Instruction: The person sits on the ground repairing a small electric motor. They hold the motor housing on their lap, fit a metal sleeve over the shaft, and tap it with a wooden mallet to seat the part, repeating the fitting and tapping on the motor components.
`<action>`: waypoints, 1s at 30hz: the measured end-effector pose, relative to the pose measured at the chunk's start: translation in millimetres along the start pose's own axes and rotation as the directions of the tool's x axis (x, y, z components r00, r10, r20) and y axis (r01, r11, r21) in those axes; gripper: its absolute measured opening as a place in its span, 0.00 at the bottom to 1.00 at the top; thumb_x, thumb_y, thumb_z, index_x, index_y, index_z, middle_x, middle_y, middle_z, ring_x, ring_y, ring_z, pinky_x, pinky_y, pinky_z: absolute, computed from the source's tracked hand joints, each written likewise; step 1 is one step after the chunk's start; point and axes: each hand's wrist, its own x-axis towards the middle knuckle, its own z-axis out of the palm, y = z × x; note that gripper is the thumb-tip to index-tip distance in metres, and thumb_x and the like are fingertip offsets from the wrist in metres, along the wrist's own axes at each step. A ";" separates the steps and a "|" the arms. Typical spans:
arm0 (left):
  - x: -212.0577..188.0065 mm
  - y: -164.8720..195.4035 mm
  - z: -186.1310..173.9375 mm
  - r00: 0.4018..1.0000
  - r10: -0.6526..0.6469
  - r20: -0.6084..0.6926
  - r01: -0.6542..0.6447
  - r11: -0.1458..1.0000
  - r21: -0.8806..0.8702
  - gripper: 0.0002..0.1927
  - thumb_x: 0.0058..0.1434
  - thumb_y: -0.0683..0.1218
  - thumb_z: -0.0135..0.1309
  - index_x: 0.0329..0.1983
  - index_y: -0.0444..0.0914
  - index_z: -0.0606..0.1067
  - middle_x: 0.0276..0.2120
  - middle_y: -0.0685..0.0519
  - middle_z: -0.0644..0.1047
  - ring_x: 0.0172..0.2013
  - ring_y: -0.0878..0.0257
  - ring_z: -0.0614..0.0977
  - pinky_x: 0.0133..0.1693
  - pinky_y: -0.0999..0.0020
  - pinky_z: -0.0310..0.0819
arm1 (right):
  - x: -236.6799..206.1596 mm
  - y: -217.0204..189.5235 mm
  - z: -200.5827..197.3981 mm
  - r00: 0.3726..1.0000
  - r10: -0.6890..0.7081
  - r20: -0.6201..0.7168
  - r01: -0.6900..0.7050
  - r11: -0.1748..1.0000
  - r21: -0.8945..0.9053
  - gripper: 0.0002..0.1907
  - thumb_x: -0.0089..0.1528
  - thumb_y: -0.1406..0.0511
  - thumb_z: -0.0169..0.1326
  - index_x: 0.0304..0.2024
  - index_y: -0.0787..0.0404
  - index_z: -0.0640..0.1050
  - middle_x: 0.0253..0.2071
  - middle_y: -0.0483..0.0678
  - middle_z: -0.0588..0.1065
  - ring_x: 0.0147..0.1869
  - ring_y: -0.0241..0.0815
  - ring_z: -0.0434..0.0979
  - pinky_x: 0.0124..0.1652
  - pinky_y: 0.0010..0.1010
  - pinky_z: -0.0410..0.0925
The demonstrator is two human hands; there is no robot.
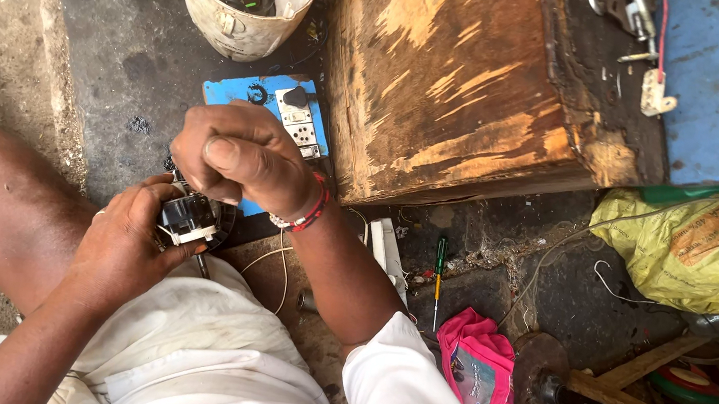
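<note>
left hand [119, 244] cups small black-and-white motor part [189, 218] over the lap, fingers wrapped around it | right hand [239, 163] fisted just above the part, grip closed, what it holds hidden | blue switchboard [268, 99] behind the hands on dark floor | green screwdriver [439, 268] lies apart to the right | white bucket [242, 3] beyond

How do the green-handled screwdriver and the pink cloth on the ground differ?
The green-handled screwdriver is thin, rigid and lies straight; the pink cloth is wide, soft and crumpled. The screwdriver lies nearer the wooden box, the cloth nearer the person. Both rest on the dark ground, untouched by either hand.
</note>
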 end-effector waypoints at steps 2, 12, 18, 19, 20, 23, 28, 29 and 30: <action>-2.5 3.8 -3.0 0.998 0.043 -0.034 -0.042 0.999 0.026 0.46 0.36 0.57 0.72 0.58 0.36 0.68 0.63 0.38 0.70 0.58 0.39 0.73 0.54 0.46 0.69 | -1.1 3.6 -1.2 1.000 -0.022 -0.002 0.022 0.999 0.040 0.24 0.73 0.51 0.49 0.31 0.62 0.70 0.22 0.44 0.64 0.19 0.31 0.57 0.23 0.25 0.53; 8.7 47.9 -32.7 0.969 0.153 -0.193 -0.180 0.975 -0.130 0.28 0.63 0.50 0.61 0.62 0.32 0.71 0.57 0.37 0.76 0.58 0.41 0.76 0.56 0.49 0.70 | -9.5 2.2 -1.0 0.997 0.077 -0.007 -0.077 0.997 0.003 0.21 0.73 0.53 0.49 0.33 0.63 0.72 0.29 0.44 0.67 0.22 0.30 0.58 0.24 0.23 0.54; 14.9 68.9 -25.0 0.982 0.090 -0.164 -0.149 0.909 -0.389 0.06 0.68 0.43 0.56 0.47 0.38 0.76 0.38 0.47 0.82 0.40 0.56 0.85 0.42 0.63 0.76 | -12.2 1.9 -4.2 0.998 0.055 0.011 -0.056 0.998 0.030 0.19 0.73 0.54 0.48 0.37 0.62 0.72 0.28 0.43 0.68 0.23 0.31 0.60 0.25 0.24 0.56; 14.3 69.5 -22.4 0.979 0.096 -0.181 -0.162 0.905 -0.394 0.06 0.69 0.42 0.55 0.47 0.38 0.75 0.38 0.47 0.81 0.39 0.55 0.85 0.42 0.63 0.76 | -12.3 1.3 -4.6 0.999 0.032 0.020 -0.033 0.998 0.051 0.19 0.74 0.54 0.48 0.36 0.61 0.72 0.28 0.42 0.67 0.23 0.31 0.61 0.26 0.25 0.57; 13.7 69.5 -19.9 0.975 0.103 -0.197 -0.176 0.900 -0.400 0.06 0.69 0.42 0.55 0.47 0.38 0.75 0.37 0.47 0.81 0.39 0.55 0.85 0.42 0.63 0.76 | -12.1 0.4 -4.4 1.000 0.023 0.022 -0.024 0.998 0.055 0.19 0.74 0.53 0.48 0.37 0.61 0.72 0.27 0.42 0.68 0.23 0.32 0.62 0.26 0.24 0.58; 14.0 67.9 -13.8 0.951 0.159 -0.265 -0.239 0.922 -0.305 0.03 0.70 0.42 0.55 0.45 0.38 0.75 0.36 0.45 0.80 0.38 0.51 0.84 0.42 0.60 0.76 | -8.6 -4.7 -0.6 1.000 0.005 -0.001 -0.005 1.000 0.007 0.19 0.74 0.52 0.47 0.42 0.61 0.74 0.30 0.43 0.70 0.29 0.31 0.68 0.31 0.23 0.63; 14.4 67.1 -10.7 0.927 0.195 -0.322 -0.259 0.950 -0.173 0.06 0.70 0.41 0.56 0.49 0.37 0.75 0.38 0.43 0.80 0.38 0.45 0.82 0.41 0.55 0.75 | -24.1 -12.4 4.9 0.977 -0.157 -0.146 0.117 0.961 -0.249 0.24 0.74 0.49 0.44 0.57 0.61 0.73 0.51 0.44 0.74 0.56 0.33 0.75 0.57 0.28 0.69; 13.1 67.8 -10.5 0.922 0.203 -0.330 -0.270 0.947 -0.175 0.07 0.70 0.40 0.55 0.50 0.38 0.76 0.39 0.44 0.80 0.39 0.46 0.83 0.41 0.55 0.76 | -36.0 -11.0 3.5 0.965 -0.186 -0.183 0.129 0.951 -0.282 0.26 0.73 0.48 0.43 0.62 0.59 0.71 0.55 0.43 0.74 0.61 0.32 0.75 0.61 0.27 0.68; 11.3 68.7 -10.3 0.920 0.203 -0.334 -0.275 0.944 -0.182 0.08 0.70 0.39 0.55 0.50 0.39 0.77 0.40 0.44 0.80 0.39 0.47 0.83 0.42 0.55 0.76 | -50.8 -8.5 0.7 0.948 -0.172 -0.269 0.085 0.949 -0.305 0.24 0.74 0.50 0.44 0.62 0.59 0.71 0.54 0.45 0.75 0.60 0.34 0.76 0.61 0.29 0.69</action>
